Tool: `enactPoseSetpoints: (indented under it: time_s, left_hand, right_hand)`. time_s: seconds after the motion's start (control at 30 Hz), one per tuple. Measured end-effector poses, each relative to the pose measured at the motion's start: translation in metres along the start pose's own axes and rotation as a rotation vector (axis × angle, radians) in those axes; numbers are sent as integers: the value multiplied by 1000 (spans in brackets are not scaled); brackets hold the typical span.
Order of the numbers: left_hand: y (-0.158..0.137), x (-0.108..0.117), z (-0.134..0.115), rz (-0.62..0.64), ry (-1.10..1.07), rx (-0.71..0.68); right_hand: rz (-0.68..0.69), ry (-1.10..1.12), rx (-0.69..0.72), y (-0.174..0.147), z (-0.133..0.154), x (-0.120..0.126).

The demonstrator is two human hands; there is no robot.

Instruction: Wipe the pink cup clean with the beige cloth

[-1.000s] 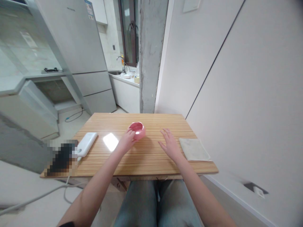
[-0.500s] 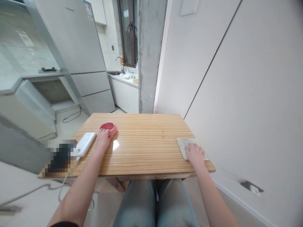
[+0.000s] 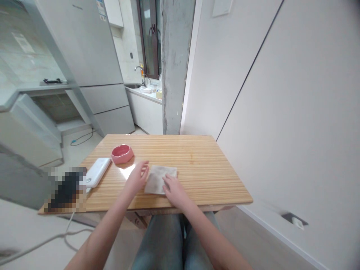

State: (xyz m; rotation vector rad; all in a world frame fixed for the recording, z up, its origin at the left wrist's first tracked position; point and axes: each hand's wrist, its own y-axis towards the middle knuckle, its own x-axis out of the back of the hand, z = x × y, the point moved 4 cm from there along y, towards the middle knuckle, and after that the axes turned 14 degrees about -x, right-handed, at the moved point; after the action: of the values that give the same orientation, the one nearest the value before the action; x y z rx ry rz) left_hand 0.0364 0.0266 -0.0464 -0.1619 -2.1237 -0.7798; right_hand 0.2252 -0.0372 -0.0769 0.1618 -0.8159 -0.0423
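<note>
A folded light-grey cloth [image 3: 156,180] lies on the wooden table [image 3: 208,183], a little left of its middle, near the front. On the cloth's right part rests my right hand [image 3: 174,190], palm down, with its fingers stretched out and slightly apart. My left hand [image 3: 137,177] is just left of the cloth, open, fingers apart and pointing toward it; nothing is in it. I cannot tell whether its fingertips touch the cloth edge. Behind my left hand stands a pink ashtray-like bowl [image 3: 122,154], apart from both hands.
A white power-bank-like device [image 3: 97,172] lies on the left of the table, beside a pixelated dark area [image 3: 66,191]. A cable [image 3: 60,236] hangs at the left. A white wall [image 3: 281,112] borders the right; a fridge [image 3: 81,52] stands back left.
My right hand and the cloth have slid left from the table's right edge. My left hand has let go of the pink bowl and moved right and nearer. The view has shifted slightly.
</note>
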Motion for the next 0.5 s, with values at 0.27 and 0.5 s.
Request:
enactPoseSetpoints:
  time_s: [0.27, 0.5]
  left_hand:
    - [-54, -12, -4, 266, 280, 41]
    - [-64, 45, 67, 306, 378, 235]
  right_hand:
    - [-152, 55, -113, 20, -48, 42]
    - [-182, -63, -187, 28, -104, 79]
